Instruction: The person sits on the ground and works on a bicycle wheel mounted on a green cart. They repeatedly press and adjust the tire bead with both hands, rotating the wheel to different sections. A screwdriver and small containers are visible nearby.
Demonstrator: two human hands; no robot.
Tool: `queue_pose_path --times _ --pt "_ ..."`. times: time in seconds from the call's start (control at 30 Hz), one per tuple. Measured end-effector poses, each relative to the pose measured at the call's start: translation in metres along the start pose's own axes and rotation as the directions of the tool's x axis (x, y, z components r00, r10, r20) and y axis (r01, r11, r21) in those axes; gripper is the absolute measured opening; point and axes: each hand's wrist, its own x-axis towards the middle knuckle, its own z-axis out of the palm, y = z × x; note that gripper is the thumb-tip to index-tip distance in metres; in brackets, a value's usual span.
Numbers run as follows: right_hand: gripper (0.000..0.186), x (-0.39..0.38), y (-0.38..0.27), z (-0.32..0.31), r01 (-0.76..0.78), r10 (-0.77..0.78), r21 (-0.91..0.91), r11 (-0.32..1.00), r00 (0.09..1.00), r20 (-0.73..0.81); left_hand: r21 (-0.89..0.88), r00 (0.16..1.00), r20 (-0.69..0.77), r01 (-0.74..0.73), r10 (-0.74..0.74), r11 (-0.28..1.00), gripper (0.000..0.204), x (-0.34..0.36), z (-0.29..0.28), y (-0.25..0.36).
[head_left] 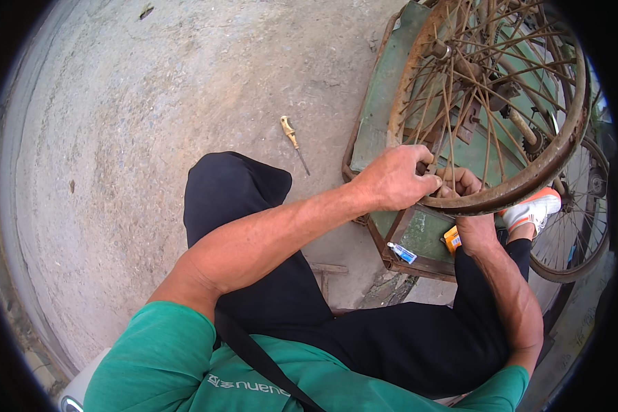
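A rusty spoked wheel (529,184) leans over a green metal frame at the upper right. My left hand (397,177) reaches across to the near left part of its rim. Thumb and forefinger are pinched there around a small dark piece that I cannot make out. From below, my right hand (465,182) comes up at the near side of the wheel, fingers curled over the rim among the spokes. The two hands almost touch. Part of the right palm is hidden behind the rim.
A thin-shafted tool with a yellowish handle (289,132) lies on the concrete ground. The green metal frame (379,113) holds a blue and white tube (402,252) and a small yellow box (452,238). Another wheel (562,269) stands at the right, near my white and orange shoe (539,206).
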Motion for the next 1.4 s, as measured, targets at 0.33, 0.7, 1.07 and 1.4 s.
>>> queue_pose_path --times 0.33,0.7,1.07,1.4 --pt "0.029 -0.002 -0.001 0.001 -0.026 0.026 -0.014 1.000 0.999 -0.022 -0.223 0.989 0.118 0.114 -0.089 0.968 0.045 0.008 -0.001 -0.008" --pt "0.029 -0.005 -0.004 0.003 -0.035 0.026 -0.138 0.990 0.998 -0.062 -0.229 0.987 0.123 0.129 -0.103 0.965 0.041 0.007 0.000 -0.006" --pt "0.028 -0.001 0.001 0.000 -0.038 0.040 0.046 0.998 0.998 -0.044 -0.012 1.000 0.026 0.008 -0.008 1.000 0.042 0.004 0.002 -0.010" --pt "0.028 0.000 0.002 -0.003 -0.047 0.048 0.121 0.992 0.999 -0.008 0.041 1.000 0.008 0.018 -0.018 0.999 0.045 0.002 0.002 -0.005"
